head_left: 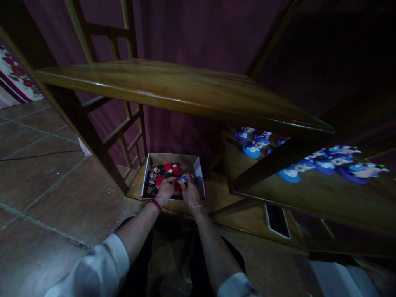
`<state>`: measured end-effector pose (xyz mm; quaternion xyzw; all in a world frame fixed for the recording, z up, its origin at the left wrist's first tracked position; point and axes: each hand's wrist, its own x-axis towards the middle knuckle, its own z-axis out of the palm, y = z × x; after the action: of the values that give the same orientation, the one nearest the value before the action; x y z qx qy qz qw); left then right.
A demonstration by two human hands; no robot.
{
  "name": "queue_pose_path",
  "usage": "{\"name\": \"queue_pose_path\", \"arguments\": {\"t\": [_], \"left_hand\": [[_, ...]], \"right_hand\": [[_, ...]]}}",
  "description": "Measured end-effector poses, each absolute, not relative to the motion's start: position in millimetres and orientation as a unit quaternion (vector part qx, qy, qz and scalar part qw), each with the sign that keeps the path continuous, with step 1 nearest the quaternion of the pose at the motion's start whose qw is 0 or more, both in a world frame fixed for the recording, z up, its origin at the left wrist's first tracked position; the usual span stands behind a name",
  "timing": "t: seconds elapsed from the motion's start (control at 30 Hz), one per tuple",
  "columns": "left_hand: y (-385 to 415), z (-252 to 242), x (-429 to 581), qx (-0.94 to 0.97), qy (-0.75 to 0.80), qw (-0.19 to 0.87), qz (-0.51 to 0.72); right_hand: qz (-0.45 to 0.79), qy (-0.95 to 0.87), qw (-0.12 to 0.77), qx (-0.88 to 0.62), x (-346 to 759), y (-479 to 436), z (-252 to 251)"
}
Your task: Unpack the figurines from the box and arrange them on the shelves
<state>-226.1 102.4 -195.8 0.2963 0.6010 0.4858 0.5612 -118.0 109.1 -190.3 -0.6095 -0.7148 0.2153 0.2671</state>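
A small blue-and-white figurine is pinched in the fingers of my right hand, above the right part of an open cardboard box. My left hand is beside it over the box, its fingers drawn together and pointing toward the figurine. What those fingers hold, if anything, is too small to make out. Inside the box lie several red-and-black figurines, partly hidden under my hands.
The box stands on a low wooden shelf, beneath an upper wooden board. On the right-hand shelf lie several blue-and-white figurines. A phone or tablet rests below them. Wooden lattice borders the left side.
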Motion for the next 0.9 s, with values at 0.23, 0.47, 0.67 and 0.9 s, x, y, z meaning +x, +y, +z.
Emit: {"name": "queue_pose_path", "arguments": {"t": [0.23, 0.47, 0.67, 0.9], "left_hand": [[109.6, -192.3, -245.7, 0.461, 0.744, 0.338, 0.346], [114.4, -204.6, -256.8, 0.518, 0.751, 0.309, 0.270], [106.6, -191.9, -246.6, 0.616, 0.735, 0.152, 0.238], [102.0, -200.1, -215.6, 0.711, 0.622, 0.260, 0.196]], "right_hand": [[0.218, -0.692, 0.309, -0.615, -111.9, 111.7, -192.3], [0.227, -0.676, 0.255, -0.652, -103.1, 116.5, -193.4], [0.213, -0.654, 0.203, -0.697, -94.9, 119.0, -191.1], [0.209, -0.644, 0.211, -0.704, -92.0, 114.6, -184.4]]}}
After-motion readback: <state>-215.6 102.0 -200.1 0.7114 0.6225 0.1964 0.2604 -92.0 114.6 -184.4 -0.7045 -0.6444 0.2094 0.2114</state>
